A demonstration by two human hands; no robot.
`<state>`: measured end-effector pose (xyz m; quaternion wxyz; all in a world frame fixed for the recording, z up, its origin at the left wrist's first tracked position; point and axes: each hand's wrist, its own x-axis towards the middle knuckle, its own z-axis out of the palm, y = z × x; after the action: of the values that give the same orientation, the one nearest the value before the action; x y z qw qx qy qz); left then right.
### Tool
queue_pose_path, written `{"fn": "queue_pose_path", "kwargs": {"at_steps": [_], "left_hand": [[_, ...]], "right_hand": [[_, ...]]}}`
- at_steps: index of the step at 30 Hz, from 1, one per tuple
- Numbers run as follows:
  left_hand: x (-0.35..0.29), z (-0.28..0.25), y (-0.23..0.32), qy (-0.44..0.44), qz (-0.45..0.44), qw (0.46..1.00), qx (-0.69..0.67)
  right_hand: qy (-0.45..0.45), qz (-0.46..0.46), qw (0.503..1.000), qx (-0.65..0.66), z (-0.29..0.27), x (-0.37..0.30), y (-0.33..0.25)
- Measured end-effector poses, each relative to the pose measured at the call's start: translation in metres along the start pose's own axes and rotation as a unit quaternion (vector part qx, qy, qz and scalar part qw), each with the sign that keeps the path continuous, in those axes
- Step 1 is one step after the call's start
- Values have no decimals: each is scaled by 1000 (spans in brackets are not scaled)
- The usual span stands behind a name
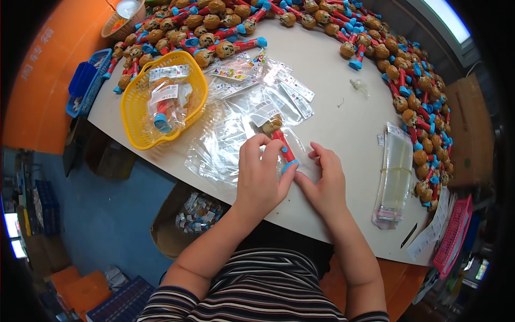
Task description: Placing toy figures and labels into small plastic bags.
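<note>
Toy (pixel 282 144), red with a brown head and blue end, lies on the tabletop (pixel 332 121) in front of the person, seemingly inside a clear bag (pixel 296 140) with a white label (pixel 265 112) over the head end. The left hand (pixel 257 178) curls over it, fingers at the red body, thumb at the blue end. The right hand (pixel 324 185) is half open beside it, thumb near the left one; whether it pinches the film, I cannot tell. Bagging of this piece looks well along, though whether the bag is sealed does not show. Just beyond, loose bags (pixel 222 140) spread out, and the yellow basket (pixel 130 122) holds at least one bagged toy (pixel 161 107), so some seem done. Much appears left: unbagged toys (pixel 360 52) heap along the far and right edges, and a banded bag stack (pixel 395 180) lies at right.
</note>
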<state>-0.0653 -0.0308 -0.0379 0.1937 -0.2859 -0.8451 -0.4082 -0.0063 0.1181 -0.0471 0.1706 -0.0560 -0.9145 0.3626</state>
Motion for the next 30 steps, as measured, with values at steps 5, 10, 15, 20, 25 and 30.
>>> {"fn": "queue_pose_path", "kwargs": {"at_steps": [5,10,15,20,25,30], "left_hand": [[-8,13,-16,-43,-29,999,4],[-15,13,-22,-66,-117,984,-119],[-5,4,-16,-36,-77,996,-22],[-8,11,-22,-44,-102,993,-39],[-10,11,-15,-49,-53,997,-38],[-7,7,-9,-15,38,999,-18]], "right_hand": [[-5,-47,999,0,5,12,4],[-92,-40,994,39,7,20,16],[-169,67,966,182,-10,32,15],[-139,57,973,175,1,30,22],[-87,20,982,167,8,31,18],[-67,33,974,212,10,31,7]]}}
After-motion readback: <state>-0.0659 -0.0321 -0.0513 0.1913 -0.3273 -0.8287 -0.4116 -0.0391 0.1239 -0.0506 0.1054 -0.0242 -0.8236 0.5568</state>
